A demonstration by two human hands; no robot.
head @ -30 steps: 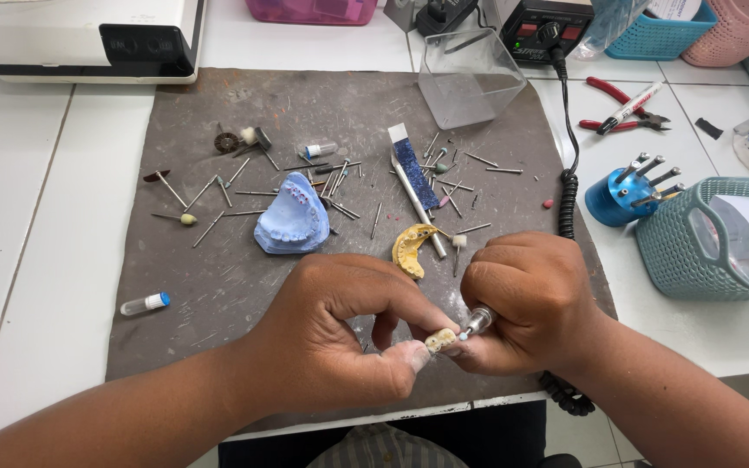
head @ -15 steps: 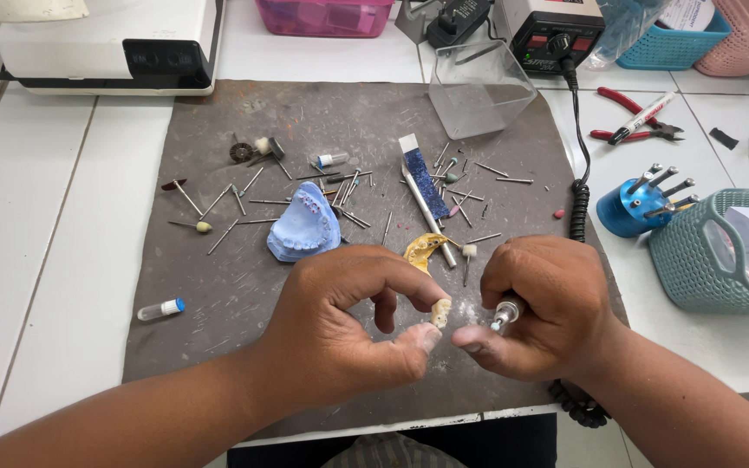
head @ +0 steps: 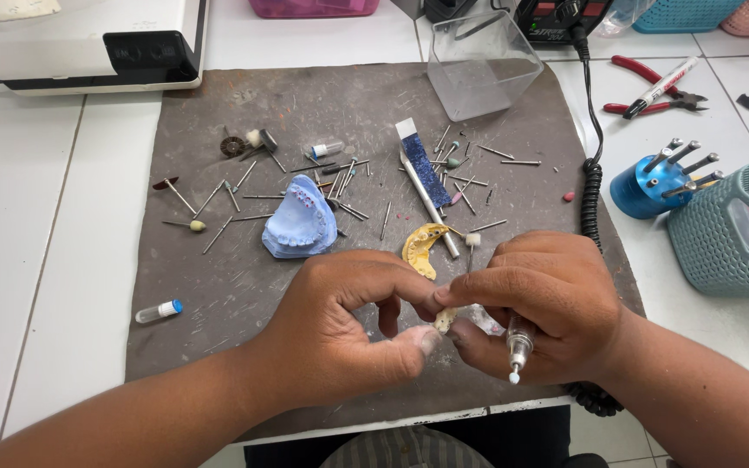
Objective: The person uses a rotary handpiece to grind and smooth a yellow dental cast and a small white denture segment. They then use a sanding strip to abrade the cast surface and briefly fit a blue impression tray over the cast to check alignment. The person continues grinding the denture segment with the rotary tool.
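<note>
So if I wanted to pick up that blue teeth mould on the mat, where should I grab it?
Probably pinch the blue dental cast across its two outer side walls, coming straight down from above. It lies flat on the grey mat with its arch open, and its thick sides look sturdier than the tooth ridges. Thin burs lie close around it, so a top approach likely avoids scattering them.

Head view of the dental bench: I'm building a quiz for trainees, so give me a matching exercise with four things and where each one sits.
Things:
1. blue dental cast
2. small vial with blue cap
3. red-handled pliers
4. handpiece

Places:
A. on the white counter, upper right, off the mat
B. in the right hand, tip pointing down
C. on the grey mat, centre, among loose burs
D. near the mat's left edge

Pairs: 1-C, 2-D, 3-A, 4-B
</note>
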